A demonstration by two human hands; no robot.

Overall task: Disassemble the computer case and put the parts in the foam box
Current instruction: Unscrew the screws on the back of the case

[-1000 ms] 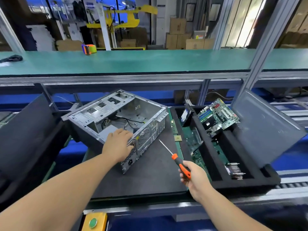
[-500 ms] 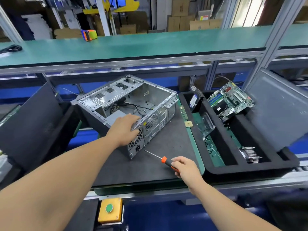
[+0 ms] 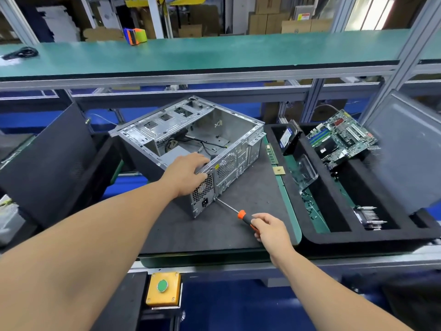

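I am bracing the case (image 3: 191,149) with my left hand (image 3: 188,174), fingers curled over the top edge of its rear panel, while my right hand (image 3: 269,226) is gripping the orange handle of the screwdriver (image 3: 241,215). The case is lying on its side on the dark mat (image 3: 214,230), open face up, with its long axis running from the near right corner away to the far left. The screwdriver shaft is pointing up and to the left, and its tip is meeting the lower rear edge of the case, just beside the power-supply grille (image 3: 202,191). Whether the tip is seated in a screw I cannot tell. The tool's axis is lying nearly flat to the mat and roughly square to the rear panel, so I judge the coming move to be a turn about that axis. The right hand is the one nearer the fastening; the left is sitting just above it.

The foam box (image 3: 317,237) is standing to my right, touching the mat's green edge, and is already holding a motherboard (image 3: 341,139), a drive (image 3: 287,137) and a heatsink (image 3: 367,217). Bare mat is lying between my right hand and the box, which leaves room for swinging the handle.
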